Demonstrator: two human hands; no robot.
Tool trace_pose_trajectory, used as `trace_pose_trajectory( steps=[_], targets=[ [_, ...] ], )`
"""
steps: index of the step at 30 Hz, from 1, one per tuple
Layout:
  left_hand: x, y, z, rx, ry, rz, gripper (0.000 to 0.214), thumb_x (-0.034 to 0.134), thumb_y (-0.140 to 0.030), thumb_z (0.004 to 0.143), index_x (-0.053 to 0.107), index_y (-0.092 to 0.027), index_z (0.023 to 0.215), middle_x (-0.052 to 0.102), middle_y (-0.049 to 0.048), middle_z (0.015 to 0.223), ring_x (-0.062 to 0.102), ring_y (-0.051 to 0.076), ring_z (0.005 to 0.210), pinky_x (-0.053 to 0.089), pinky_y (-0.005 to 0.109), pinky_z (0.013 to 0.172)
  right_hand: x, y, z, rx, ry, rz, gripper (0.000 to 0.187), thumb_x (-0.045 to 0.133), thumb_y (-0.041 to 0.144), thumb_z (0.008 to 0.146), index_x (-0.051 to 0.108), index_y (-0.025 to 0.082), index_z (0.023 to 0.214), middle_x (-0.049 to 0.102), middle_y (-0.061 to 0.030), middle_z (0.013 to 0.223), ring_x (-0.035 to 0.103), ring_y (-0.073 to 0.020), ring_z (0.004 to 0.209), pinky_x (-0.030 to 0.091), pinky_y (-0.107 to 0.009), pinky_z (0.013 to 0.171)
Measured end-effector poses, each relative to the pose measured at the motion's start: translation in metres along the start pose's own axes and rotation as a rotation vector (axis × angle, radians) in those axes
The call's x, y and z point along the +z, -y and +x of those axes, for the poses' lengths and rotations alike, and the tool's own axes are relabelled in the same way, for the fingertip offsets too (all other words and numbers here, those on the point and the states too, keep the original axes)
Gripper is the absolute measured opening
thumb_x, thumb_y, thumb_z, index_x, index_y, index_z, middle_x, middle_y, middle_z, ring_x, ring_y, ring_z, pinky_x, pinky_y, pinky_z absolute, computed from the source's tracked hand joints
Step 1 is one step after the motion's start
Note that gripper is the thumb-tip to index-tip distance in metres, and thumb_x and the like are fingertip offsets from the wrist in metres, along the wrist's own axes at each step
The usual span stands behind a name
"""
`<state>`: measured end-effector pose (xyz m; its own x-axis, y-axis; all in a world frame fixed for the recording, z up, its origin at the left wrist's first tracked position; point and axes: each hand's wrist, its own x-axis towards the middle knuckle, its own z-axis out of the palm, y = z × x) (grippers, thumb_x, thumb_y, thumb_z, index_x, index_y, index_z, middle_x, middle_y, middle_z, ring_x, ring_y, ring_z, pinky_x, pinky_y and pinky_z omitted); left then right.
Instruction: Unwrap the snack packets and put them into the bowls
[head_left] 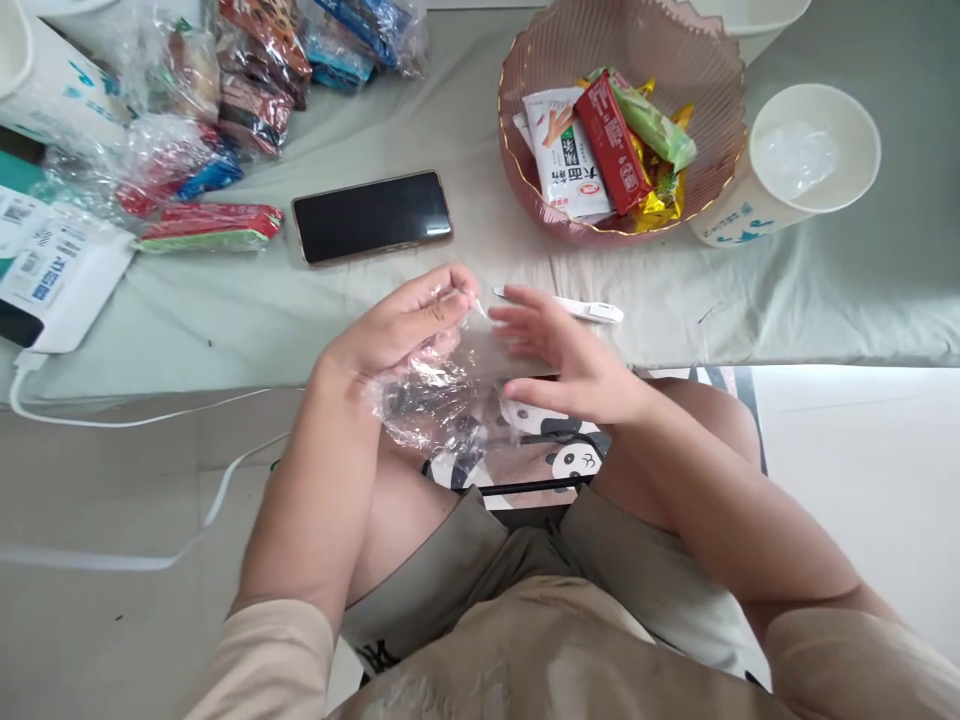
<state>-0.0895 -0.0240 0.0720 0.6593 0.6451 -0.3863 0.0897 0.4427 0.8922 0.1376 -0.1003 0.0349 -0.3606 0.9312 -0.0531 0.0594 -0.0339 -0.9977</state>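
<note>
My left hand (409, 325) is closed, its thumb and fingers pinching a crumpled clear plastic bag (442, 400). The bag hangs down in front of the table edge, over my lap. Beside it, to the right, my right hand (562, 360) has its fingers spread apart with nothing held in them. A white utility knife (592, 309) lies on the table just beyond the right fingers. Past my left hand rests a phone (373, 217) with a dark screen.
A pink glass bowl (517, 130) with several packaged snacks stands at the back. Right of it is a paper cup (832, 195) with clear plastic inside. Wrapped snacks (262, 80) are heaped at the back left. A white charger (90, 290) trails a cable (217, 500) off the table.
</note>
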Motion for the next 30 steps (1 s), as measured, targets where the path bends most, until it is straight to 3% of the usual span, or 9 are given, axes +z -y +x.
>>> trace_pose_trajectory(
  steps=[4, 7, 9, 11, 14, 17, 22, 27, 30],
  targets=[
    [-0.015, 0.009, 0.006, 0.077, -0.063, 0.085, 0.048, 0.091, -0.059, 0.073, 0.058, -0.027, 0.09, 0.041, -0.0105, 0.045, 0.026, 0.007, 0.03, 0.011, 0.022, 0.031, 0.011, 0.006, 0.003, 0.161, 0.146, 0.058, 0.027, 0.079, 0.035, 0.085, 0.067, 0.016, 0.1, 0.057, 0.0056, 0.063, 0.045, -0.0061, 0.052, 0.037, -0.022, 0.049],
    [-0.037, 0.015, 0.008, 0.216, -0.346, -0.003, 0.045, 0.093, -0.049, 0.07, 0.058, -0.028, 0.089, 0.035, -0.011, 0.047, 0.022, 0.007, 0.035, 0.012, 0.022, 0.032, 0.003, 0.008, -0.003, 0.154, 0.017, 0.184, 0.028, 0.081, 0.038, 0.084, 0.062, 0.018, 0.082, 0.053, 0.007, 0.059, 0.038, -0.0041, 0.047, 0.028, -0.02, 0.042],
    [-0.042, 0.017, 0.01, 0.303, -0.45, -0.102, 0.045, 0.086, -0.058, 0.071, 0.059, -0.027, 0.09, 0.035, -0.009, 0.052, 0.031, 0.008, 0.04, 0.027, 0.024, 0.036, -0.002, 0.008, -0.007, 0.137, -0.117, 0.274, 0.032, 0.08, 0.044, 0.086, 0.059, 0.02, 0.083, 0.056, 0.007, 0.059, 0.041, -0.0047, 0.044, 0.031, -0.02, 0.041],
    [-0.035, 0.018, 0.013, 0.308, -0.4, -0.131, 0.055, 0.072, -0.076, 0.073, 0.064, -0.025, 0.094, 0.052, -0.0012, 0.063, 0.058, 0.015, 0.058, 0.05, 0.029, 0.049, -0.004, 0.006, -0.007, 0.096, -0.236, 0.343, 0.037, 0.079, 0.05, 0.086, 0.056, 0.022, 0.084, 0.056, 0.0079, 0.058, 0.045, -0.0059, 0.044, 0.038, -0.02, 0.043],
    [-0.009, 0.02, 0.015, 0.157, -0.086, -0.046, 0.074, 0.057, -0.092, 0.073, 0.07, -0.021, 0.093, 0.075, 0.013, 0.09, 0.078, 0.029, 0.091, 0.066, 0.043, 0.072, -0.003, 0.004, -0.005, 0.046, -0.328, 0.361, 0.043, 0.082, 0.057, 0.083, 0.054, 0.024, 0.085, 0.057, 0.0081, 0.059, 0.052, -0.007, 0.047, 0.046, -0.02, 0.047],
    [0.013, 0.023, 0.012, 0.082, 0.089, 0.022, 0.056, 0.078, -0.073, 0.072, 0.074, -0.022, 0.094, 0.08, 0.0105, 0.088, 0.081, 0.03, 0.084, 0.068, 0.045, 0.072, -0.001, -0.001, -0.002, 0.079, -0.367, 0.332, 0.043, 0.079, 0.06, 0.086, 0.054, 0.026, 0.094, 0.06, 0.0081, 0.06, 0.055, -0.0081, 0.046, 0.046, -0.02, 0.045],
    [0.017, 0.026, 0.006, 0.186, -0.173, 0.039, 0.028, 0.078, -0.043, 0.083, 0.073, -0.023, 0.102, 0.078, 0.0027, 0.071, 0.079, 0.025, 0.066, 0.066, 0.036, 0.059, -0.005, -0.016, -0.004, -0.003, -0.491, 0.168, 0.056, 0.071, 0.063, 0.092, 0.047, 0.035, 0.135, 0.061, 0.0096, 0.064, 0.061, -0.0116, 0.049, 0.049, -0.023, 0.048],
    [0.015, 0.027, 0.001, 0.398, -0.42, 0.099, 0.08, 0.079, -0.053, 0.086, 0.037, -0.04, 0.153, 0.078, -0.004, 0.077, 0.079, 0.022, 0.07, 0.065, 0.033, 0.061, -0.002, -0.008, -0.012, -0.181, -0.525, 0.045, 0.072, 0.076, 0.061, 0.088, 0.04, 0.044, 0.149, 0.07, 0.0073, 0.079, 0.071, -0.0138, 0.062, 0.058, -0.029, 0.061],
    [0.021, 0.024, -0.01, 0.63, -0.398, 0.174, 0.086, 0.082, -0.054, 0.086, 0.03, -0.048, 0.155, 0.079, -0.0057, 0.085, 0.081, 0.021, 0.079, 0.067, 0.033, 0.068, 0.004, 0.007, -0.018, -0.201, -0.505, 0.049, 0.064, 0.082, 0.05, 0.086, 0.049, 0.039, 0.14, 0.072, 0.0046, 0.083, 0.072, -0.0149, 0.064, 0.06, -0.03, 0.061]
  ],
)
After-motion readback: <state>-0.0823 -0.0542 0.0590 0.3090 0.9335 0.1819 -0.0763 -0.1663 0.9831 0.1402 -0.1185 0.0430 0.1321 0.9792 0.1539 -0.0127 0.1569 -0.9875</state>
